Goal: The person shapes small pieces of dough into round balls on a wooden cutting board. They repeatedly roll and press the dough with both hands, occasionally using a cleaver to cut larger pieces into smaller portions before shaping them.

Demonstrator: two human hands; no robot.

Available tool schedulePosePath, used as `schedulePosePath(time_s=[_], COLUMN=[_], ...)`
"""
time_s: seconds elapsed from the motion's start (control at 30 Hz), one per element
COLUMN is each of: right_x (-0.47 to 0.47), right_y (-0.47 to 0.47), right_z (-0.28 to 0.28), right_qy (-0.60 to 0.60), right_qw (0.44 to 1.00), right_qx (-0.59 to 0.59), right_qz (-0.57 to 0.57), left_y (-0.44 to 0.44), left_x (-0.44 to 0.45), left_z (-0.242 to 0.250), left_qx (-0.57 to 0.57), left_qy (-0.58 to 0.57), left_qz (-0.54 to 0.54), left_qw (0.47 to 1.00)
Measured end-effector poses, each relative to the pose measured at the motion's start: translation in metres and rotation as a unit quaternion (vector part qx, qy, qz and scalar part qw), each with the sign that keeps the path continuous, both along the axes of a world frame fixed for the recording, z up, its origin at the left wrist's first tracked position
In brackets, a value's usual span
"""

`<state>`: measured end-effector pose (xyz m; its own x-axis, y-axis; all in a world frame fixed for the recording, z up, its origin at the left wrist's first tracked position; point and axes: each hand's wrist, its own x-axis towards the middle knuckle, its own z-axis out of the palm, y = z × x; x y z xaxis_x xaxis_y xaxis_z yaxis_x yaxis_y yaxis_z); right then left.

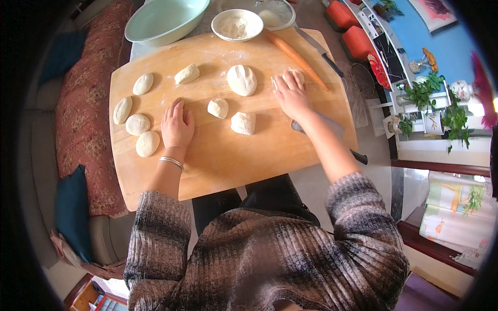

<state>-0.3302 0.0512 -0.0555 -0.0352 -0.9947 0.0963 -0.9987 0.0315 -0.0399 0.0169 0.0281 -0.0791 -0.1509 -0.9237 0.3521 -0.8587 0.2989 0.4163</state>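
My left hand (177,126) rests palm down on the wooden board (218,167), its thumb apart from the fingers; anything under the palm is hidden. Several rounded dough pieces, including one dough ball (137,124), lie to its left. My right hand (292,95) reaches to the right side of the board. Its fingers press on a piece of dough (299,74), which they partly cover. Between my hands sit a flattened oval of dough (242,80), a small dough chunk (218,108) and a larger cut chunk (243,123). Another cut dough piece (187,74) lies beyond my left hand.
A tapered rolling pin (297,58) and a black-handled knife (319,50) lie at the far right. A broad blade (330,125) lies partly under my right forearm. Behind stand a flour bowl (237,25), a pale green basin (167,21) and a clear bowl (278,13). A sofa (83,109) stands left.
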Motion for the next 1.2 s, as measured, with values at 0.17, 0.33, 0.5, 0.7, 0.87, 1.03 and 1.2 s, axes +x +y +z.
schedulePosePath(time_s=[0.17, 0.33, 0.5, 0.7, 0.87, 1.03, 1.2], right_x=[-0.003, 0.086, 0.102, 0.037, -0.008, -0.054, -0.049], right_y=[0.0, -0.05, -0.08, -0.074, -0.022, -0.017, -0.029], right_z=[0.032, 0.012, -0.009, 0.003, -0.002, -0.007, -0.007], right_qy=[0.027, -0.097, 0.034, 0.073, 0.099, 0.02, 0.104], right_qw=[0.993, 0.983, 0.987, 0.994, 0.992, 0.993, 0.99], right_qx=[0.111, -0.043, 0.064, 0.075, -0.044, -0.013, -0.046], right_qz=[0.036, 0.151, 0.143, -0.037, 0.057, 0.113, 0.085], left_y=[0.001, 0.003, 0.004, 0.004, 0.001, 0.002, 0.001], left_x=[-0.002, -0.003, 0.0, 0.0, -0.002, -0.002, -0.001], left_z=[0.002, 0.009, 0.01, 0.005, 0.004, 0.003, 0.002], left_qx=[-0.002, -0.018, -0.047, -0.033, -0.018, -0.002, 0.007], left_qy=[-0.003, 0.024, 0.029, 0.028, 0.008, -0.007, -0.014], left_qz=[0.008, 0.002, 0.001, 0.014, 0.002, 0.016, 0.017], left_qw=[1.0, 1.0, 0.998, 0.999, 1.0, 1.0, 1.0])
